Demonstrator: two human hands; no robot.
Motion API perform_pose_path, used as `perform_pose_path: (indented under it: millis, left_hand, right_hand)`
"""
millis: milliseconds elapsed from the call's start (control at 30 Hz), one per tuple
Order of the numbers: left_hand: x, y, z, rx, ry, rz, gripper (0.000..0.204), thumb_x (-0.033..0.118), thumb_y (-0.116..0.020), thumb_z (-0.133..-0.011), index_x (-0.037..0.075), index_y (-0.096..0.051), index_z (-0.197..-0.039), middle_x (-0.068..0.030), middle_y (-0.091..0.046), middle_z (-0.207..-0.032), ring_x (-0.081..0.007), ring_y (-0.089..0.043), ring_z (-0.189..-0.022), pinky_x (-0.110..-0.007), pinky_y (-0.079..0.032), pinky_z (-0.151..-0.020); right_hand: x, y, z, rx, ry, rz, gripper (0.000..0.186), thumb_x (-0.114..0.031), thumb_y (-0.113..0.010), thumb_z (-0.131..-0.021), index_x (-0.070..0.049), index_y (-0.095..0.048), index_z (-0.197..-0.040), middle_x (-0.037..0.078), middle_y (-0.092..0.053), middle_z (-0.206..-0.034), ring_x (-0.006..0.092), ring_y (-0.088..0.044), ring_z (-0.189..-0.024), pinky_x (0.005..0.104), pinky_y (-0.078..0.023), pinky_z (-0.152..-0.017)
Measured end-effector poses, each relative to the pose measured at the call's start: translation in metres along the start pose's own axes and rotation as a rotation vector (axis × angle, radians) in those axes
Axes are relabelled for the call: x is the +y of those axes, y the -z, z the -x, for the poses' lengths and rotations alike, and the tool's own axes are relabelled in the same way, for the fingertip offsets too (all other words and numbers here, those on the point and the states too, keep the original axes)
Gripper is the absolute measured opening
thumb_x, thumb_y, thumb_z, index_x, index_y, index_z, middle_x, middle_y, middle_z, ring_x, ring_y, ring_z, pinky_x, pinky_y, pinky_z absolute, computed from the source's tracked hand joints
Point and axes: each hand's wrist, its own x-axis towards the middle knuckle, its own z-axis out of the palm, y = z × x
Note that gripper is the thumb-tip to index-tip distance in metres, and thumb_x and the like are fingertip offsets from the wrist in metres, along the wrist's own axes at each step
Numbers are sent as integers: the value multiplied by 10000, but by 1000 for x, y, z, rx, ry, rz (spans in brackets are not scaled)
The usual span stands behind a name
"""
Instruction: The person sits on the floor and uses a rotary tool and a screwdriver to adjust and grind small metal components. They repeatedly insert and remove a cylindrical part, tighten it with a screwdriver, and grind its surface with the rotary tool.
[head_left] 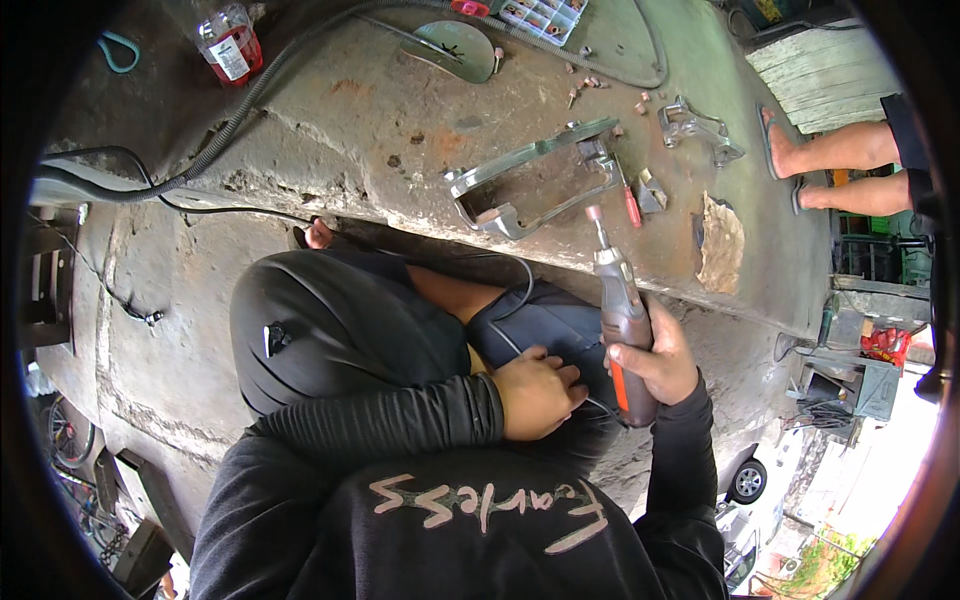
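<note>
My right hand [660, 355] is wrapped round a grey and orange rotary tool [627, 345], held upright above my thigh. A pink grinding stone [595, 213] sits in its collet, pointing toward the ledge. My left hand [540, 393] is curled over my lap, with the tool's thin grey cord [508, 342] running into its fingers; part of the grip is hidden. Beyond the stone lies a metal bracket frame [535, 180] on the concrete ledge. A red-handled screwdriver [630, 203] and a small metal block [652, 192] lie beside it.
A second metal bracket [700, 130] and several loose pink grinding stones [595, 83] lie farther back. There too are a compartment box [545, 18], a clear oval sheet [450, 50], a bottle of red liquid [230, 45] and a ribbed hose [215, 148]. Another person's legs [845, 150] are at the right.
</note>
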Motion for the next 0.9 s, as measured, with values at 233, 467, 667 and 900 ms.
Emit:
perform_pose_path:
  millis: [233,467,667,900]
  left_hand:
    - [5,-9,2,77,76,-66,600,336,-662,-837,157,-505,-1388,-121,-530,-1304,-288,-514,-1223,-697,-242,-1067]
    - [4,-9,3,145,53,4,569,334,-675,-823,160,-549,-1350,-156,-400,-1468,-357,-369,-1367,-708,-180,-1099]
    - [5,-2,5,140,47,62,532,327,-684,-810,146,-591,-1301,-170,-377,-1478,-363,-346,-1377,-702,-184,-1101]
    - [6,0,6,129,71,86,510,331,-682,-811,145,-610,-1280,-170,-375,-1480,-365,-337,-1379,-694,-186,-1105]
  right_hand:
    - [-41,3,-23,-35,-7,300,496,-71,-729,-822,5,-480,-1245,52,-564,-1042,116,-523,-951,288,-460,-860]
    - [-62,22,-34,-122,-65,616,417,-98,-730,-832,-14,-487,-1160,43,-576,-856,119,-553,-753,299,-475,-700]
    - [-73,21,-41,-172,-92,657,397,-154,-741,-832,-22,-489,-1109,65,-590,-766,140,-587,-668,329,-480,-616]
    - [-77,13,-39,-137,-93,749,433,-183,-751,-814,-5,-484,-1105,137,-621,-822,228,-626,-712,367,-492,-672]
